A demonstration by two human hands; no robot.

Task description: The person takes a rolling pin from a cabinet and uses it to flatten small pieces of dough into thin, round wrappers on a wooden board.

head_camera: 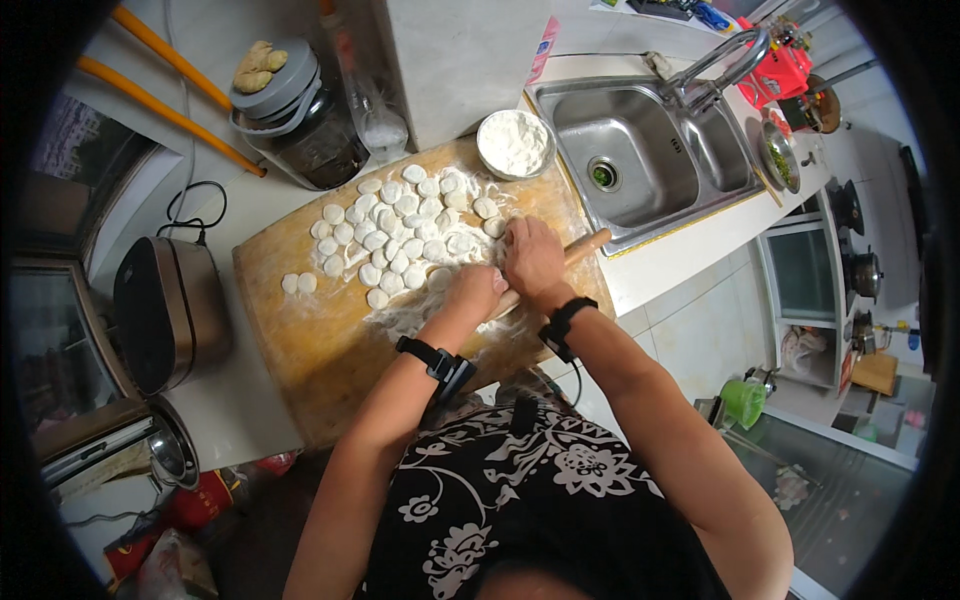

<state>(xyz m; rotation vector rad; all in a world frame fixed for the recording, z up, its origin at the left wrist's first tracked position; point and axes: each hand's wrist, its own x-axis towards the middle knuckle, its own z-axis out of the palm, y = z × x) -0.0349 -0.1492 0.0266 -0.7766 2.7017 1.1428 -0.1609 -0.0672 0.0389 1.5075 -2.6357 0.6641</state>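
Observation:
A wooden rolling pin [588,247] lies at a slant across the right part of a floured wooden board [300,360]. My right hand [534,259] is curled over its middle, palm down. Close beside it, my left hand [472,294] is closed in a loose fist against the near part of the pin. What sits between its fingers is hidden. Many small floured dough rounds [405,206] spread over the board left of my hands, with two dough rounds [298,283] apart from the others. Loose flour dusts the wood around both hands.
A bowl of flour [516,145] stands at the board's back corner, beside a steel double sink [615,150] with a faucet [720,71]. A dark lidded container [300,142] topped with ginger root [259,67] stands behind. A brown-and-black appliance [169,315] is at left.

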